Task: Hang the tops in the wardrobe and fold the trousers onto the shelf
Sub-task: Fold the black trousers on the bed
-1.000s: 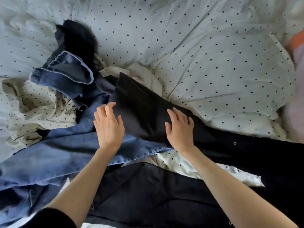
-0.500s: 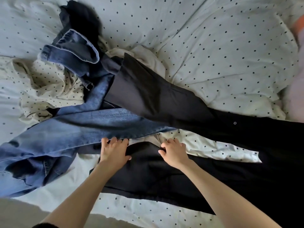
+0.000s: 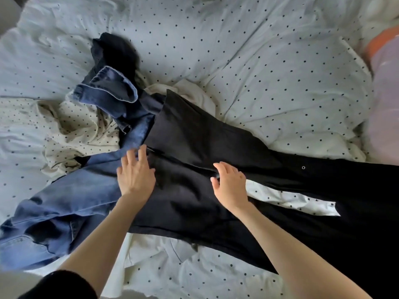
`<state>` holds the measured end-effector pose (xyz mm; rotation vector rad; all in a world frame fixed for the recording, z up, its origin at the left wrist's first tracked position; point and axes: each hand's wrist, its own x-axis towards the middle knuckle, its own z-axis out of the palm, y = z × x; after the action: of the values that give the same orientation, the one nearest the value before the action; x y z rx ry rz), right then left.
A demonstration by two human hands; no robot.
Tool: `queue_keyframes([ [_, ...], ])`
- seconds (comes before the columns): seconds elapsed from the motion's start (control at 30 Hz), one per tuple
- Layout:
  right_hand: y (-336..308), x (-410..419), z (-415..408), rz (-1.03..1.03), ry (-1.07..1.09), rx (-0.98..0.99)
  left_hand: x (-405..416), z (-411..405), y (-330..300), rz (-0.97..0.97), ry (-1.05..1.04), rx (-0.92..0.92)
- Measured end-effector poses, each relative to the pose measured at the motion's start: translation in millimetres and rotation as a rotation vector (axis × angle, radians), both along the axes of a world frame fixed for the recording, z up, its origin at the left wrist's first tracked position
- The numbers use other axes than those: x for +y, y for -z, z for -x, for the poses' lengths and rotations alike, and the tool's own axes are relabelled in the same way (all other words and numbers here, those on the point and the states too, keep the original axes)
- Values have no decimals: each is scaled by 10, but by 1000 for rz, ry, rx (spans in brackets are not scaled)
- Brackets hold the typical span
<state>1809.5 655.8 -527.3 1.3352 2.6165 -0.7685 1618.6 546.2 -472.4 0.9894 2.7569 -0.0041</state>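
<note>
Soft, even daylight, faint shadows in the folds, wide-angle bending and slight blur at the edges.

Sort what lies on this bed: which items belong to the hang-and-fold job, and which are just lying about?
Job:
black trousers, under both hands
blue jeans
cream dotted top
left hand
right hand

Lying about:
dotted duvet
pink and orange bedding

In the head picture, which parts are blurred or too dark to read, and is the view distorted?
Head view: the left hand fingers and the denim cuff show motion blur; the black trousers lose detail in dark areas at right; the wide-angle lens bends the dotted duvet toward the edges.
</note>
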Motion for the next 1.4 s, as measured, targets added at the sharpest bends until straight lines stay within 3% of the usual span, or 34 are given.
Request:
queue_keyframes([
  [0.23, 341, -878, -653, 211, -254, -160, -749, -527, 414, -83, -228, -291],
  [0.3, 446, -1022, -813, 248, -303, -225, -936, -570, 515, -20, -232, -327],
  [0.4, 548, -1125, -1036, 245, -383, -331, -1087, -678, 629, 54, -141, -298],
  [0.5, 600, -1105, -1226, 231, -418, -399, -1055, -951, 698, 133, 77, -238],
  [0.63, 612, -1010, -1410, 187, -373, -414, -911, -1373, 792, 281, 404, -304],
  [0.77, 569, -874, -1768, 176, -306, -446, -837, -1778, 889, 455, 589, -258],
  [0.97, 435, -650, -2635, 75, -254, -442, -715, -2350, 1026, 529, 720, -221],
  [1.2, 181, -311, -4160, -85, -75, -547, -330, -3547, 1144, 418, 721, -207],
  [1.4, 180, -111, -5228, -192, -132, -541, -32, -4272, 1265, 344, 653, -61],
])
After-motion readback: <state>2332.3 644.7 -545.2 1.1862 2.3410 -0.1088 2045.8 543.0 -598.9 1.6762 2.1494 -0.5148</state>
